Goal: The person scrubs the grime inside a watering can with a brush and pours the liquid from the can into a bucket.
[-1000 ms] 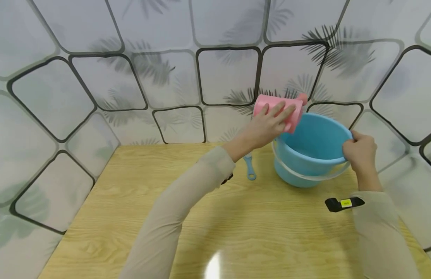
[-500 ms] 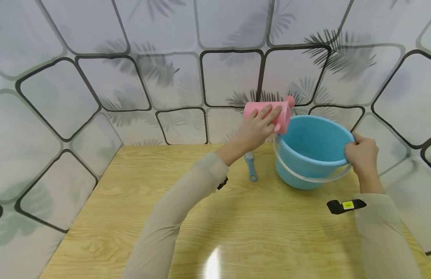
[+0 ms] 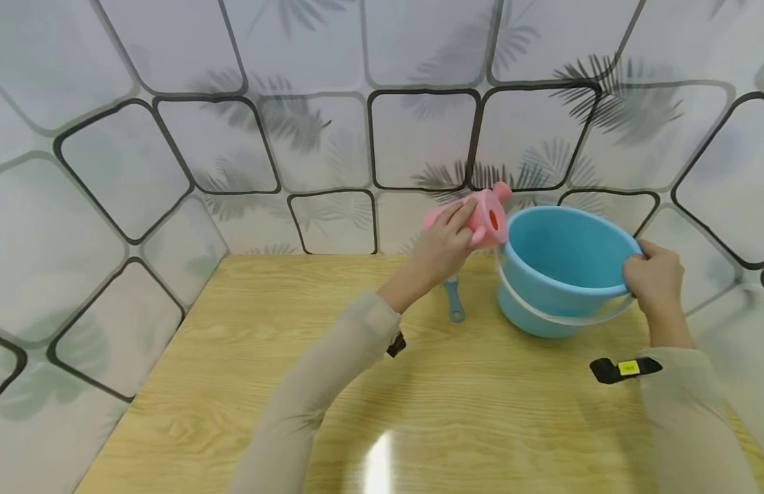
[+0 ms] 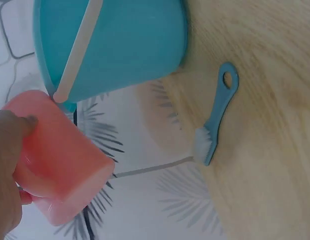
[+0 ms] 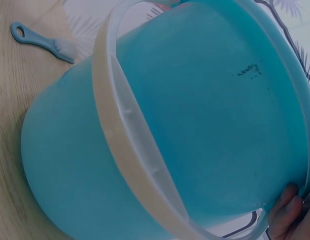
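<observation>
My left hand (image 3: 440, 247) grips a small pink watering can (image 3: 484, 207) on its side, beside the bucket's left rim. Its dark oval opening faces right, and a round knob-like spout end sticks up behind. The left wrist view shows the can's body (image 4: 70, 155) and the fingers wrapped over it. A light blue bucket (image 3: 545, 291) stands on the table, its white handle hanging down at the front. My right hand (image 3: 656, 274) holds its right rim, thumb over the edge. In the right wrist view, a few dark specks mark the bucket's inside wall (image 5: 210, 95).
A blue brush (image 3: 456, 302) with white bristles lies on the wooden table (image 3: 264, 357) left of the bucket; my left arm partly covers it in the head view. A patterned wall (image 3: 320, 151) rises behind the table's back edge, with more patterned walling at both sides.
My left hand has drawn the watering can leftward off the bucket's rim and turned it, so its opening now shows. The right hand keeps hold of the bucket. The head view has shifted slightly.
</observation>
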`<move>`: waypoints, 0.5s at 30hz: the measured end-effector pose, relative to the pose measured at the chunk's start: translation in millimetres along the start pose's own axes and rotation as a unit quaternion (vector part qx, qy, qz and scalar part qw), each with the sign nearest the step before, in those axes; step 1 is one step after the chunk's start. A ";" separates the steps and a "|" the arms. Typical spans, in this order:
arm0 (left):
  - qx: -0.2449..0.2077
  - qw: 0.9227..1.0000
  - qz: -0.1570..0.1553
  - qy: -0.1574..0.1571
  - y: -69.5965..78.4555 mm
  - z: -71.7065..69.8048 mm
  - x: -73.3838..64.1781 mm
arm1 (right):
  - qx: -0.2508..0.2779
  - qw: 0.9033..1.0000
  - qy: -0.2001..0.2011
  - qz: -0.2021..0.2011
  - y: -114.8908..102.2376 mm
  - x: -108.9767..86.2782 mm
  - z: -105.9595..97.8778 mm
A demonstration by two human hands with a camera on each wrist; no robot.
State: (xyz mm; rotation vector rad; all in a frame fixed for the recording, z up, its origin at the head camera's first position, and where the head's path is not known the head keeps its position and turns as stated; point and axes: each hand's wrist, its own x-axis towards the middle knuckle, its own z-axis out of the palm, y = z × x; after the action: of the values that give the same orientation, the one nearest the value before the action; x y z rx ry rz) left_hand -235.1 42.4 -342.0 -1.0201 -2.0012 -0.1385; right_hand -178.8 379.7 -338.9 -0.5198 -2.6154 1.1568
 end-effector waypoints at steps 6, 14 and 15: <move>-0.083 0.993 -0.082 0.027 3.3 6.0 -24.7 | -0.009 1.000 -0.012 0.001 0.6 -1.5 -0.7; -0.214 0.939 -0.248 0.102 7.3 7.6 -52.2 | -0.038 0.999 -0.019 -0.009 2.5 -3.7 -5.9; -0.227 0.930 -0.266 0.115 6.7 6.6 -54.8 | -0.040 0.999 -0.018 -0.010 2.5 -4.0 -7.2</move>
State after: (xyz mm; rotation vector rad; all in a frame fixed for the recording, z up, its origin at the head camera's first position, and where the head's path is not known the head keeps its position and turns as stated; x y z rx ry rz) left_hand -218.6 16.4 -388.3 -0.6589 -2.0183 -1.0068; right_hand -172.1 384.4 -336.3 -0.4915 -2.7006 1.0687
